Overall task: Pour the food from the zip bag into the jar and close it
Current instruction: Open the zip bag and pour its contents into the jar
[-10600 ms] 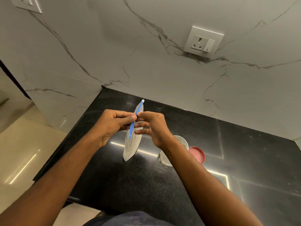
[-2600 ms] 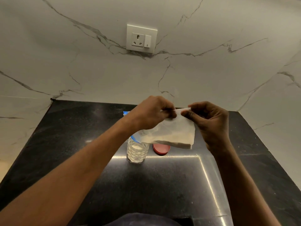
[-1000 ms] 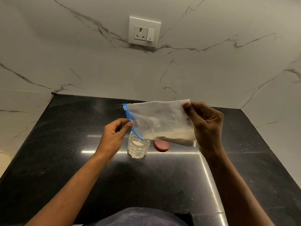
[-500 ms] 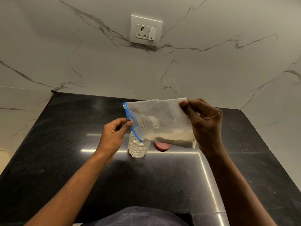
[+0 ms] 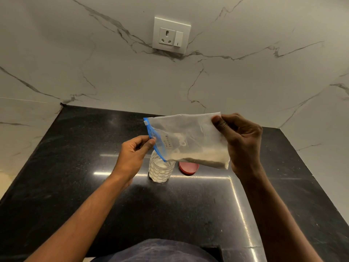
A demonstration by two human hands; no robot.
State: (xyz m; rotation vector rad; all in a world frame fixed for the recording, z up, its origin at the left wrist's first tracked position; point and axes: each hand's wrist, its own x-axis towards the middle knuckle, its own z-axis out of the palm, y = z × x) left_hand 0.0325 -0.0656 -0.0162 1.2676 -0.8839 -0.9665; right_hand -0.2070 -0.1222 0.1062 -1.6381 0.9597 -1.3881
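Mid-pour at frame centre, my right hand [image 5: 243, 144] pinches the closed end of the clear, blue-zipped plastic bag [image 5: 188, 138] and my left hand [image 5: 134, 154] pinches its mouth over the open ribbed clear jar [image 5: 160, 172], so next I should probably raise the closed end.

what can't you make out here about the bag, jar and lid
All in the head view:
- Jar mouth: the bag's zip corner partly covers it, so any flow of powder is unseen.
- Lid: its far part is hidden behind the bag.
- Writing on the bag: too small to read surely.
- Right hand: the fingers behind the bag are hidden.
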